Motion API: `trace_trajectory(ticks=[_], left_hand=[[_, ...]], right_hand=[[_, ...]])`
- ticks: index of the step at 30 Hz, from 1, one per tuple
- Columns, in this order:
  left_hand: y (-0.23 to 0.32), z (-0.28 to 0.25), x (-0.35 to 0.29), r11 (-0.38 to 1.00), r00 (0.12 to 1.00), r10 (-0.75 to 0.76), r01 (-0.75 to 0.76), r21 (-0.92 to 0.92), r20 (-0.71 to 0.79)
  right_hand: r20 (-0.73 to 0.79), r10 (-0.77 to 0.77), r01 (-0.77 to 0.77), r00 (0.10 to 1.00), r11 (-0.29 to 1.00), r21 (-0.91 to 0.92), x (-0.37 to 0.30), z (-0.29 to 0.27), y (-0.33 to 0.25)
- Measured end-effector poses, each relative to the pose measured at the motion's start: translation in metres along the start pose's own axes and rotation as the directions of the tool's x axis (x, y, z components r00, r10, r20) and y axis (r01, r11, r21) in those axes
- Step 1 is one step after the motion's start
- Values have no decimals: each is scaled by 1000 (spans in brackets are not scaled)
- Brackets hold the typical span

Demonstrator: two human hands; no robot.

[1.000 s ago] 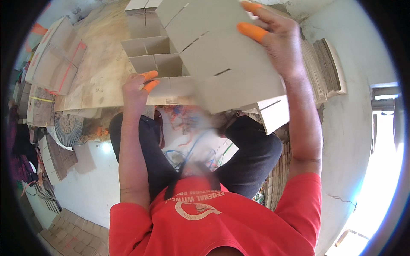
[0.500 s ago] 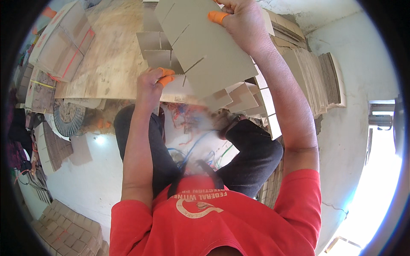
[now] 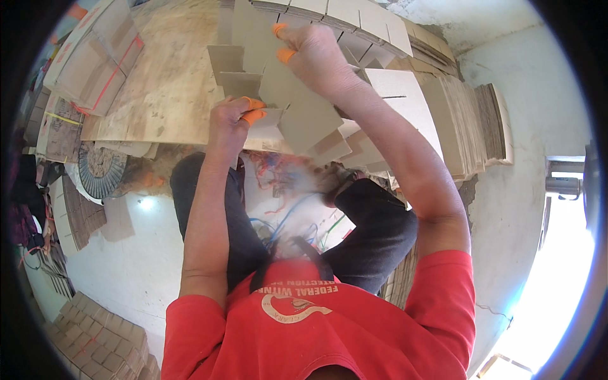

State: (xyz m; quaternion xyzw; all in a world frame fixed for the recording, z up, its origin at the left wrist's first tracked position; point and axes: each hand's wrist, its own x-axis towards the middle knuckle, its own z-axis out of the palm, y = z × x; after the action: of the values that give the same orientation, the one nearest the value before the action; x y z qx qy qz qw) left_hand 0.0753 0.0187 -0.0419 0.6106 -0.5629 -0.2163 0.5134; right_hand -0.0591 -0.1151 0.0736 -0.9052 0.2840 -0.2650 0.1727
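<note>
Slotted cardboard divider (image 3: 297, 107), gripped at its lower edge by the left hand (image 3: 231, 120) and higher up by the right hand (image 3: 316, 57), above the wooden desk (image 3: 171, 88).

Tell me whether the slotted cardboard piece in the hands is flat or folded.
Flat: the slotted cardboard piece shows no crease, pinched between left hand and right hand.

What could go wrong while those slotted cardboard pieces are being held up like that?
The slotted cardboard sheet is pinched only at its edges by the left hand and right hand, so it might bend or slip. Its flaps could catch on the stacked cardboard sheets close beside it.
</note>
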Motion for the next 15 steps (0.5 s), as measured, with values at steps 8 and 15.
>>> trace_trajectory(ticks=[8,15], left_hand=[[3,0,1,1000,1000,10,-10,25,-2],[9,-4,2,991,999,52,-52,123,2]], right_hand=[[100,42,-35,994,997,-70,-8,34,8],[256,154,-61,954,939,-338,-31,19,-27]])
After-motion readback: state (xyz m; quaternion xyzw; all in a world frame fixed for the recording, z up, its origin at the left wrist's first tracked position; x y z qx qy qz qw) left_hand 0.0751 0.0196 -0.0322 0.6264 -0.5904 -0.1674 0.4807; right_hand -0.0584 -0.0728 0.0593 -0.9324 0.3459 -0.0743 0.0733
